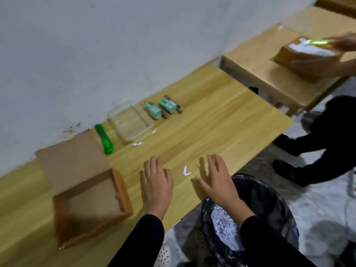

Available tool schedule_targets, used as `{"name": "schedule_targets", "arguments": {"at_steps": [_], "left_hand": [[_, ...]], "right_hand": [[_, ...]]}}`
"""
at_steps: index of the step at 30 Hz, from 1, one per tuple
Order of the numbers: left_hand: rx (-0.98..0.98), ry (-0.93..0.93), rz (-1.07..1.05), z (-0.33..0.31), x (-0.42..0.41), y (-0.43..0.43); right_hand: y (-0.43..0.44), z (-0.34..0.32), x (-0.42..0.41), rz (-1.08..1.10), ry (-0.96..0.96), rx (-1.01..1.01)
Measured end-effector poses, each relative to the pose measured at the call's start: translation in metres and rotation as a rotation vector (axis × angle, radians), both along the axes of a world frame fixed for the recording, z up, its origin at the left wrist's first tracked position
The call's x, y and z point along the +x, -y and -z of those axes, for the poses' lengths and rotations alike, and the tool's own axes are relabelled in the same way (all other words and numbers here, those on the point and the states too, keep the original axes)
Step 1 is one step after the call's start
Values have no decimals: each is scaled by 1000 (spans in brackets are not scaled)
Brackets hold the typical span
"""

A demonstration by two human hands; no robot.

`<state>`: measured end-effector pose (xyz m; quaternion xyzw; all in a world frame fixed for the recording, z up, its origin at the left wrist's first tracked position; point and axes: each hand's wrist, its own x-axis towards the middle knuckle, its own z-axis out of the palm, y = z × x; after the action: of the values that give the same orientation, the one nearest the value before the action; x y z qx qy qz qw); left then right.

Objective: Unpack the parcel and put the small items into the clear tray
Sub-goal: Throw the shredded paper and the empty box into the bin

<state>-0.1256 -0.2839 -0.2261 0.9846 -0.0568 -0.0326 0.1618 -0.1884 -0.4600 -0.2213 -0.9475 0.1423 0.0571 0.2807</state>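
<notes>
**Both hands idle, items wait beside the tray**

Nearest us, our left hand [157, 182] and right hand [217, 182] lie flat on the table [221, 120], fingers spread, holding nothing. The opened parcel [90, 207] sits left. Farther off, the small items [163, 107] (light, rigid, we judge; pinch mid-body) lie just beside the clear tray [131, 122].

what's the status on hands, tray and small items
Left hand and right hand flat on table, empty. Clear tray empty, small items lying beside it. Open box by left hand; nothing blocking.
</notes>
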Motion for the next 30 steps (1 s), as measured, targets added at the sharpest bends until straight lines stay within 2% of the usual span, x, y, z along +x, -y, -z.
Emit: {"name": "schedule_targets", "arguments": {"at_steps": [4, 11, 16, 21, 30], "left_hand": [[-2, -80, -156, 25, 5, -16], [32, -33, -211, 36, 10, -17], [-11, -1, -318, 34, 13, -23], [-26, 14, -333, 35, 11, -29], [72, -9, -320, 36, 14, -29]], "right_hand": [[-25, 24, 18, -74, -23, -128], [-47, 37, 82, -145, 55, -168], [-75, 33, 131, -123, 79, -101], [-107, 31, 165, -71, 122, 16], [-128, 37, 193, 59, 168, -19]]}}
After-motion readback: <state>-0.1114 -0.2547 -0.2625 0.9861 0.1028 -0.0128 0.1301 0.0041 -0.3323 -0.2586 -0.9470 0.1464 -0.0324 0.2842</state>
